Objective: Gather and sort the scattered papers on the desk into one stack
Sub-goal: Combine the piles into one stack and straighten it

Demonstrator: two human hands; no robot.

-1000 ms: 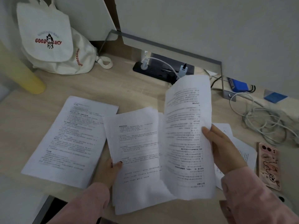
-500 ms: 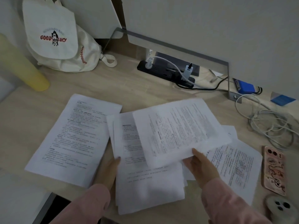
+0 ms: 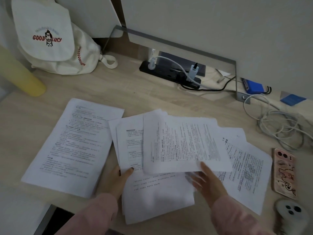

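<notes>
A stack of printed papers [image 3: 157,197] lies in the middle of the wooden desk [image 3: 118,92]. My left hand [image 3: 116,180] grips its left edge, thumb on top. A single printed sheet [image 3: 183,143], turned sideways, rests across the stack. My right hand [image 3: 208,182] is at that sheet's near edge; the thumb touches it and the blurred fingers are spread apart. A separate paper set [image 3: 72,146] lies to the left. More loose sheets [image 3: 245,167] lie to the right, partly under the sideways sheet.
A phone in a pink case [image 3: 284,172] and a white device [image 3: 291,212] lie right of the papers. Tangled white cables [image 3: 279,126] and a black power strip [image 3: 169,73] sit behind. A white bag [image 3: 50,39] and a yellow cylinder [image 3: 22,78] stand back left.
My right hand brought the upright sheet down, turned it sideways and laid it across the stack, then spread its fingers. The loose sheets on the right came into view. My left hand stayed put.
</notes>
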